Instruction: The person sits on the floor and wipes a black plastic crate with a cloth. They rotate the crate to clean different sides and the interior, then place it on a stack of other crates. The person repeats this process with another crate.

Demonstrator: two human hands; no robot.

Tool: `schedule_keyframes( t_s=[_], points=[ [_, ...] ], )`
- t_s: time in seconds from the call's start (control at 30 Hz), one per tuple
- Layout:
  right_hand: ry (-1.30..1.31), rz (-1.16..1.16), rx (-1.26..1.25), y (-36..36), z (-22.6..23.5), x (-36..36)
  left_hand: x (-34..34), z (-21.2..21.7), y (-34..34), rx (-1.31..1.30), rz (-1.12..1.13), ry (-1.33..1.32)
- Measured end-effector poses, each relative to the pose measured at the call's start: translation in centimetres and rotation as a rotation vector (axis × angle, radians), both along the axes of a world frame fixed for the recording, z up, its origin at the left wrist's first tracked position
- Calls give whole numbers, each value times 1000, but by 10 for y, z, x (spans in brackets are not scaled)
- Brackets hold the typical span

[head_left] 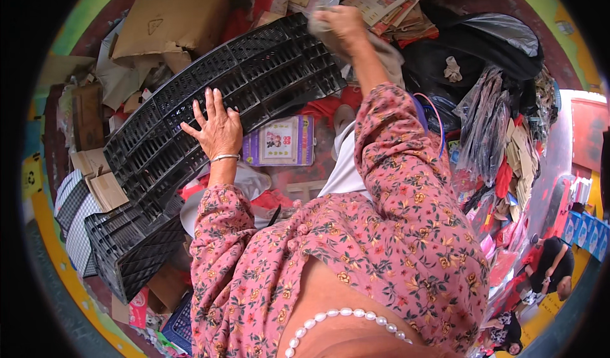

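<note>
Floral sleeves (356,243) fill the near view. Left hand (216,129), fingers spread, presses flat on the black lattice panel (254,72) — steadying it — while the right hand (343,24) clamps a grey rag (381,50) against its far edge, amid cardboard (171,15).

"What is the person wearing?"

"A pink top with lots of little flowers on it, yellow, red and green. The sleeves (406,167) are long and loose, and they go almost down to the wrists."

"Is there any jewellery?"

"Yes. A thin silver bangle (224,158) sits on the wrist of the left hand (215,126). A string of round white pearls (346,323) hangs at the neck."

"Anything on the right hand (342,22)?"

"No rings that I can see. Under the flowery top there is something white (346,167)."
</note>
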State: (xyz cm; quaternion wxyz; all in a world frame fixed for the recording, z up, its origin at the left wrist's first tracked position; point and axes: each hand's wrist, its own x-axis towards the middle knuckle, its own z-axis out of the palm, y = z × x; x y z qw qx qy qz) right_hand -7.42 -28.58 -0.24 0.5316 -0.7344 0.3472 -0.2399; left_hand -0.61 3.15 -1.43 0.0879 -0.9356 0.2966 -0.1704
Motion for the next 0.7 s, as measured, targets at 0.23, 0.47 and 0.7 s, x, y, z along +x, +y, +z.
schedule_keyframes(
  t_s=[0.23,0.47,0.7],
  points=[
    [72,150,-626,92,-37,34,-3,1,-3,-18,-23,22],
    [11,105,-449,0,-78,37,-1,0,-7,0,-29,29],
    [158,-417,-612,-43,-41,5,-13,-1,5,29,-3,41]
  ],
)
